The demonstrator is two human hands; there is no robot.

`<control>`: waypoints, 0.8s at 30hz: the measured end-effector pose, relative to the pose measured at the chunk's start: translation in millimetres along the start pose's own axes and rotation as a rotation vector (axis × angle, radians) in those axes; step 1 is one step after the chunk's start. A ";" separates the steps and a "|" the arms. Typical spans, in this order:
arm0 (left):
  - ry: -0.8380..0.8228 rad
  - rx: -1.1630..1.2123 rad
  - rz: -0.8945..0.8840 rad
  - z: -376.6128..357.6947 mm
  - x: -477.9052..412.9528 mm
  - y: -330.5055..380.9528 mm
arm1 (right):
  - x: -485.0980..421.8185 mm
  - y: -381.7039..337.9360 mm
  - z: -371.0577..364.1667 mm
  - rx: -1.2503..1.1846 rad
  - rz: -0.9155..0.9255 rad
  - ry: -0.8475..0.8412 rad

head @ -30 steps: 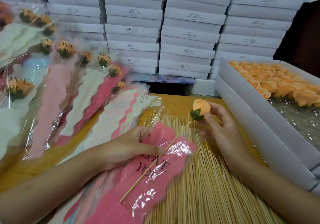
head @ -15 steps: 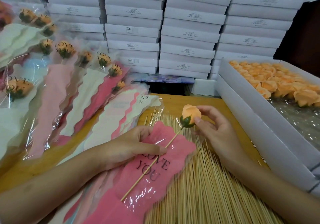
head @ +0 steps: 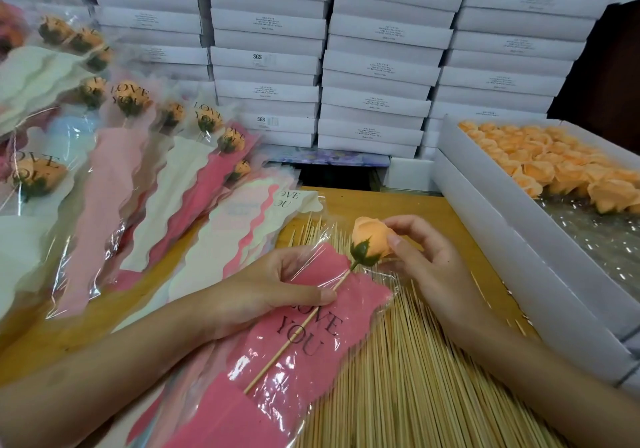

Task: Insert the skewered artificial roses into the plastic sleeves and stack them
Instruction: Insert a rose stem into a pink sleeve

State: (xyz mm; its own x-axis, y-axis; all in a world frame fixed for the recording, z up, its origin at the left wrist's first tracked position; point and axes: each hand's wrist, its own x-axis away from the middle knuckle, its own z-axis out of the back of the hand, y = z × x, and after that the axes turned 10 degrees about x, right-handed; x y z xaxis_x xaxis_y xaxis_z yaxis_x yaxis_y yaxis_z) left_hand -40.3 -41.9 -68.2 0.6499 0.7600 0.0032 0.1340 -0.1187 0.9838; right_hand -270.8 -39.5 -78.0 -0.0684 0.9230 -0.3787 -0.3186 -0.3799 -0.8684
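Wooden counter point(head: 391, 201), walled at the back by stacked white cardboard boxes point(head: 374, 66), carries the work. Near its middle, the peach artificial rose with a green calyx point(head: 372, 239) sits just outside the mouth of the pink-and-clear plastic sleeve printed LOVE YOU point(head: 277, 371). Its thin bamboo skewer point(head: 298, 329) runs down inside the film, with the tip partway along.

The right hand point(head: 426, 260) has its grip clamped on the bloom, thumb and fingers pinching the petals. The left hand point(head: 263, 291) has its grip clamped on the sleeve's upper part, thumb pressing the film beside the skewer.

The push probably goes best straight along the sleeve's length, so the point slides rather than snags or pierces the plastic. The left grip should lift the top film enough for the head to pass. A light pinch low by the calyx would spare the soft petals.

The sleeve lies on a bed of loose bamboo skewers point(head: 415, 378) that may roll, so it needs pinning down. The fanned stack of sleeved roses point(head: 114, 177) waits to the left, and an open white box of peach rose heads point(head: 502, 239) stands to the right.
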 end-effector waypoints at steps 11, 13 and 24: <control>0.058 0.001 0.049 -0.3 0.5 0.9 | 4.6 -11.3 -2.0 -0.085 0.053 -0.059; 0.083 -0.008 0.056 -0.3 0.6 0.9 | 5.1 -10.7 -2.2 -0.074 0.048 -0.073; 0.075 -0.010 0.055 -2.2 0.4 2.5 | 10.1 -16.4 -6.1 0.012 0.094 -0.157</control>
State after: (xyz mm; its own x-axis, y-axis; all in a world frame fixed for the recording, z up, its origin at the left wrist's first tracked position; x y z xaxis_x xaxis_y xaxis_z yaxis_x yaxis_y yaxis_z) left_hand -41.3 -40.5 -65.3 0.5986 0.7980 0.0702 0.0916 -0.1553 0.9836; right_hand -260.5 -24.4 -69.5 -0.2450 0.8821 -0.4023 -0.3148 -0.4649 -0.8275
